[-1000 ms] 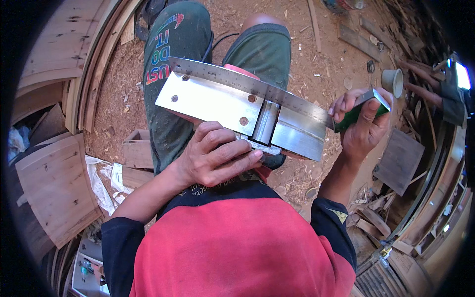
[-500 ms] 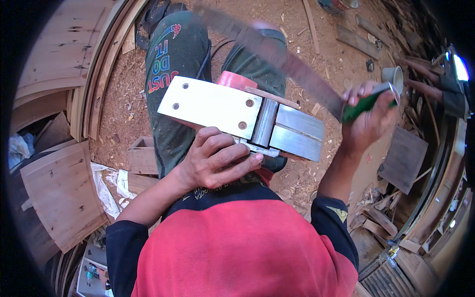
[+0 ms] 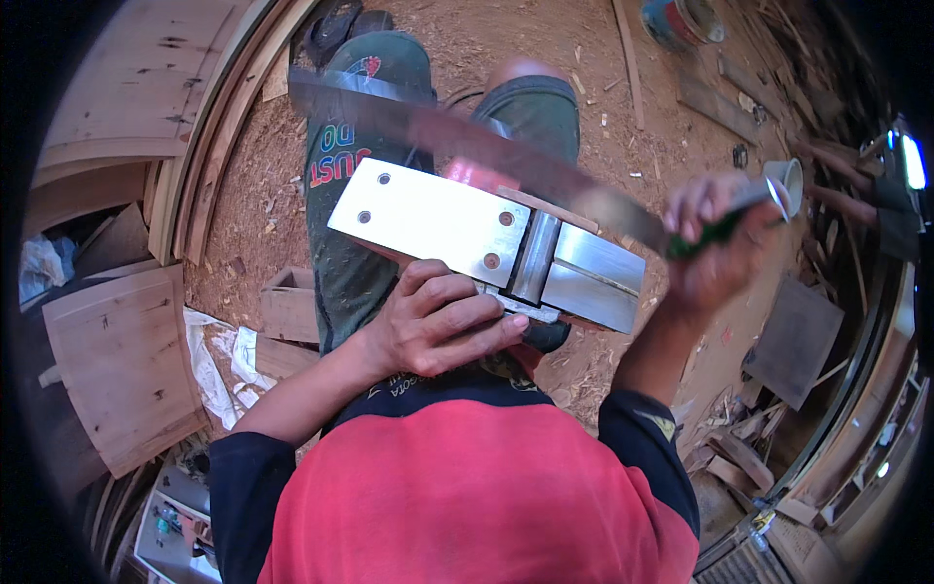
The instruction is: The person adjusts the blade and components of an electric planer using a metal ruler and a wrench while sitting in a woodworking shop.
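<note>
An electric planer (image 3: 418, 209) lies upside down across my lap, its shiny metal sole facing up and its cutter drum (image 3: 536, 258) showing between the two sole plates. Part of its red body (image 3: 482, 175) shows at the far side. Along the planer's near side, my left hand (image 3: 433, 316) grips it with curled fingers. My right hand (image 3: 715, 234) is closed round the green handle of what looks like a handsaw (image 3: 574, 190). Its long brownish blade extends left above the planer and my knees, blurred by motion; I cannot tell whether it touches the planer.
Wood shavings cover the ground. To the left are wooden panels (image 3: 122, 365), long boards and a small wooden box (image 3: 290, 305). A bucket (image 3: 683, 23) stands at the far right, with a pale cup-like container (image 3: 784, 181) nearer. Scrap wood (image 3: 744, 457) lies along the right side.
The handsaw's blade has swung down and toward me, with its tip farther left. My right hand has shifted slightly; my left hand keeps its hold on the planer. The whole view has shifted a little.
</note>
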Motion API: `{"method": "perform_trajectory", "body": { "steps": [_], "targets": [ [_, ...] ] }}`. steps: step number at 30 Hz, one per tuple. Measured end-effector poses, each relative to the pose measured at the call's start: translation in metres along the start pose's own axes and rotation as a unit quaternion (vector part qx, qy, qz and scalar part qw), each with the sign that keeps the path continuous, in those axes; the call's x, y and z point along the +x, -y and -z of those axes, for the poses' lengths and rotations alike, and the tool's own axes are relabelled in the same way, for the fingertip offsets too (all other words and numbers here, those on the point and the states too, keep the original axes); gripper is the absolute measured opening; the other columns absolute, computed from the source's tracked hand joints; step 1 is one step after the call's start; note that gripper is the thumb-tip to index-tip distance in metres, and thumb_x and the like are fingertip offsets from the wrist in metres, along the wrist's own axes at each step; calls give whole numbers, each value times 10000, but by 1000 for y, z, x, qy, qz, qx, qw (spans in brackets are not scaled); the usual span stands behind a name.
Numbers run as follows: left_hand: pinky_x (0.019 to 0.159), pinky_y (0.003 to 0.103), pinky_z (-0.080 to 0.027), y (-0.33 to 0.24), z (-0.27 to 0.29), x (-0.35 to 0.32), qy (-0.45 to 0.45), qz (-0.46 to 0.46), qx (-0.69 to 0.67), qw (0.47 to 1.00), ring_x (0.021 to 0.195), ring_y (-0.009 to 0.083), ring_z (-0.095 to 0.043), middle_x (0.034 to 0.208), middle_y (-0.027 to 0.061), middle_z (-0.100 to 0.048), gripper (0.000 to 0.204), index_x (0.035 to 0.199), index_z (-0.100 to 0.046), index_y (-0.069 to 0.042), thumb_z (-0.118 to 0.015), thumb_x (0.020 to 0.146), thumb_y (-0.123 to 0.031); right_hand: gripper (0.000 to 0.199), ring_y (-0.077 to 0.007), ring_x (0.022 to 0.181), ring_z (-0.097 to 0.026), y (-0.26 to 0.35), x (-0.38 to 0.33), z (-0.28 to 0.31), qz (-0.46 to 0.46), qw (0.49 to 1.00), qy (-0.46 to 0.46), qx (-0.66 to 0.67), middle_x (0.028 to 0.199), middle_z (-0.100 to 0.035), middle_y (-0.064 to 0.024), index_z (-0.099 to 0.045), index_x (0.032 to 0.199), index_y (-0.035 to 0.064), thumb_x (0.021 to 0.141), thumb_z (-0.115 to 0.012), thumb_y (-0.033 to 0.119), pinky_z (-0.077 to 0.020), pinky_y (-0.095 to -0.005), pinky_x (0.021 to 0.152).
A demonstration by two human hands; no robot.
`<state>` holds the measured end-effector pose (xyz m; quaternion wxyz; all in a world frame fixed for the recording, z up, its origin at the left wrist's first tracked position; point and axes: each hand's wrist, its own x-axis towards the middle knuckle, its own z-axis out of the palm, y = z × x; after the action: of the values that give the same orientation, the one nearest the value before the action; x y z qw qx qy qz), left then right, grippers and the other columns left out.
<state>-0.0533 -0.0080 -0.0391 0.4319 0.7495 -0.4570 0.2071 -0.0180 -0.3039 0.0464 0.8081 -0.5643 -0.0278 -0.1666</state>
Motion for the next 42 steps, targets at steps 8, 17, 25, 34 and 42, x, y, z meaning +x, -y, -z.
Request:
{"method": "perform_trajectory", "body": {
  "steps": [8,17,25,34,42],
  "targets": [
    [876,354,-479,0,-5,-1,-45,-8,-22,999,930,151,-591,1036,-62,-637,407,1144,-802,-163,-850,747,-240,365,-200,525,-543,50,-32,-16,-25,989,32,-141,757,-558,-153,-397,1284,75,1136,-497,394,-513,-367,489],
    [877,351,-482,-1,-4,-5,-50,-9,-24,998,944,155,-580,1036,-67,-616,408,1155,-798,-155,-827,753,-217,367,-191,530,-552,44,-44,-34,-20,981,31,-193,759,-571,-151,-398,1239,76,1125,-521,402,-518,-362,496],
    [848,362,-468,1,-3,-5,-36,-19,-18,999,923,165,-546,1034,-75,-585,475,1168,-803,-165,-935,729,-286,356,-191,531,-551,48,-50,-42,-28,979,34,-200,753,-572,-158,-391,1164,88,1121,-526,415,-516,-356,504],
    [918,354,-469,1,-5,-9,-45,-12,-24,999,960,153,-578,1065,-66,-626,405,1192,-759,-185,-802,793,-240,368,-204,554,-583,46,-56,-42,-41,981,19,-190,776,-598,-163,-381,1128,93,1103,-553,417,-529,-366,527],
    [932,363,-465,0,-5,-9,-41,-7,-29,999,970,160,-582,1063,-68,-628,380,1158,-751,-185,-812,787,-235,365,-203,564,-591,41,-64,-37,-46,982,1,-184,792,-611,-168,-381,1153,98,1100,-561,411,-541,-375,546]
  ]
}}
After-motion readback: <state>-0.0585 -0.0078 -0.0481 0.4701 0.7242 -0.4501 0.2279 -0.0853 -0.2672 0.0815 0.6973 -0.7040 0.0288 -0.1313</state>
